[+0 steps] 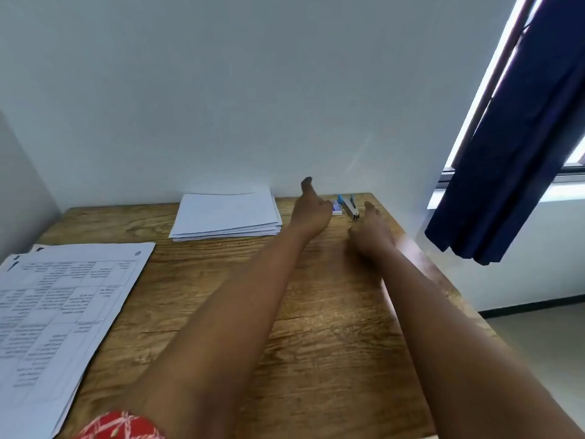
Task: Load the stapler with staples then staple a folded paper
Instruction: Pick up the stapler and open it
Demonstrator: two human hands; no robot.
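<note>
Nearest the lens: a red patterned sleeve (122,426) at the bottom edge, on the left forearm. Both bare forearms reach forward over a wooden desk (332,343) toward its far right corner.

Stapler (350,208): lies flat on the desk at the far edge, close to the white wall (221,90), metal body with a blue part at the wall end. Too small to tell whether it stands open for loading.

Staple box (336,208): small, white and blue, just left of the stapler, apparently touching or nearly so. Contents not visible.

Left hand (311,213): directly left of the stapler, against the staple box and partly covering it. Thumb raised toward the wall, the other fingers curled inward at the box. Whether they pinch the box or only touch it cannot be told.

Right hand (372,231): just right of and nearer than the stapler, palm down, fingers extended loosely toward it, holding nothing. Contact with the stapler not discernible; image blurred here.

Blank paper stack (226,217): further left of the stapler, along the same far edge.

Printed sheets (60,312): tables of text, well left of the stapler, at the near left of the desk.

Dark blue curtain (519,147): right of the stapler, hanging beyond the desk at a window.
</note>
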